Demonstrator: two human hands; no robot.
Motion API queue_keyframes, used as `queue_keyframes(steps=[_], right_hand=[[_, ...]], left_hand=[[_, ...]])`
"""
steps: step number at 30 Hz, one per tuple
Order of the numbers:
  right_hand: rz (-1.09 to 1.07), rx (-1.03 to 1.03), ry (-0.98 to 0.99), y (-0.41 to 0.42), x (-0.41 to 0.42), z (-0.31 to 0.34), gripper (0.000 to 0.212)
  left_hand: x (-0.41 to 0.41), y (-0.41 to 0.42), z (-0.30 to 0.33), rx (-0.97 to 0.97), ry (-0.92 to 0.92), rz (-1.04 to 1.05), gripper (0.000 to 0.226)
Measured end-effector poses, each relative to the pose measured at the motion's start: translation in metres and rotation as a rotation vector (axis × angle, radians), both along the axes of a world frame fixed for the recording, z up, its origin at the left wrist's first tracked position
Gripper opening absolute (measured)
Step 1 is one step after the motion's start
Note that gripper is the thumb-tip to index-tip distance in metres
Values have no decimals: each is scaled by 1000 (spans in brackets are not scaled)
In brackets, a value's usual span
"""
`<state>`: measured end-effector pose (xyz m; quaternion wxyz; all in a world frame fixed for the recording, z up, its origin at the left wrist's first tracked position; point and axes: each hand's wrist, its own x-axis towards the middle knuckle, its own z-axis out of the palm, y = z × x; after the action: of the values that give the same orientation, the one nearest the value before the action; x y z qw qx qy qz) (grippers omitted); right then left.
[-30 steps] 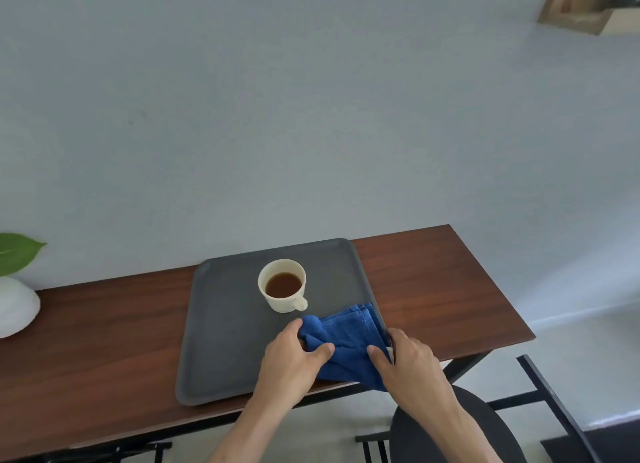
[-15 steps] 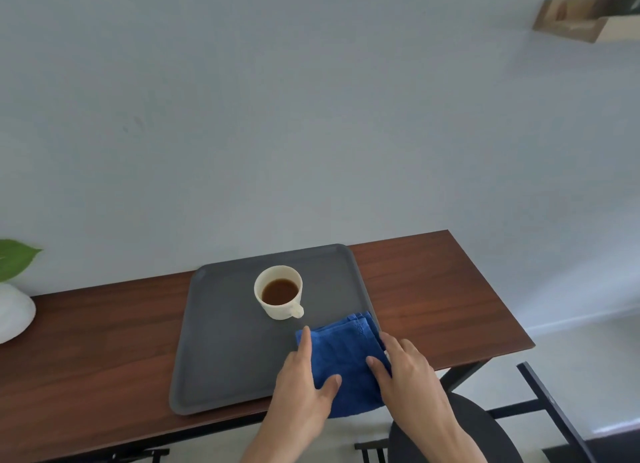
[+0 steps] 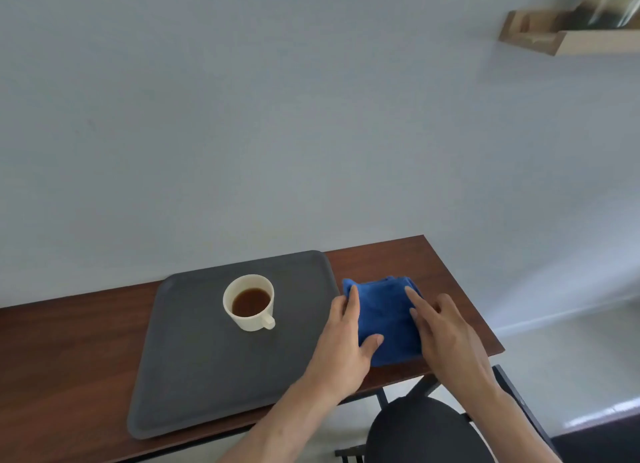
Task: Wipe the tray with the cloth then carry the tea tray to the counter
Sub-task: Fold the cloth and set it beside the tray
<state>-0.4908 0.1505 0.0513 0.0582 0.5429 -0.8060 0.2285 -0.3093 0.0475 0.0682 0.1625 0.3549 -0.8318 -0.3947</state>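
Resting on the long dark-brown wooden table (image 3: 69, 358) is a square dark-grey tray with rounded corners (image 3: 207, 365), its near edge reaching out slightly past the table's front. A cream ceramic cup holding brown tea (image 3: 250, 302) stands upright on the tray, toward its far side, handle turned to the near right. Just beyond the tray's right rim, on bare wood, lies a folded bright-blue cloth (image 3: 384, 313), close beside the tray and possibly touching it. The person's left hand (image 3: 343, 345) lies flat along the cloth's left edge, fingers stretched out and thumb spread onto the fabric, pressing rather than gripping. The right hand (image 3: 446, 338) rests on the cloth's right side, fingers extended and loosely apart, holding nothing closed. Below the table's right end sits a round black chair seat (image 3: 426, 431), and high on the pale wall is a light wooden shelf (image 3: 568, 36).
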Motion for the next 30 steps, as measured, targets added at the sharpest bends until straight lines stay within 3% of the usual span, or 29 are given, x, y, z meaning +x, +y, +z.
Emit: queue_keyframes(steps=[3,6,8,13,17,25,30], right_hand=[[-113,10,50,-4,-39,2,48],[-215,171,6,-6,-66,-10,43],[-207,280,35,-3,-76,-21,52],[-191,407,39,4,-92,-35,68],[-117,498,-39,7,-94,-43,80],[-118,527,-75,7,-94,-47,84],[-109,480,58,0,-76,-37,89]], left_hand=[[-52,-16,-4,-23,-49,-57,88],[-86,-23,-17,-35,-215,-114,89],[-96,-21,-24,-114,-350,-133,90],[-100,-22,-29,-520,-600,-8,105],[-98,-21,-36,-540,-708,-63,111],[-92,-20,-40,-456,-710,-73,113],[-60,-5,-12,-464,-452,-19,103]])
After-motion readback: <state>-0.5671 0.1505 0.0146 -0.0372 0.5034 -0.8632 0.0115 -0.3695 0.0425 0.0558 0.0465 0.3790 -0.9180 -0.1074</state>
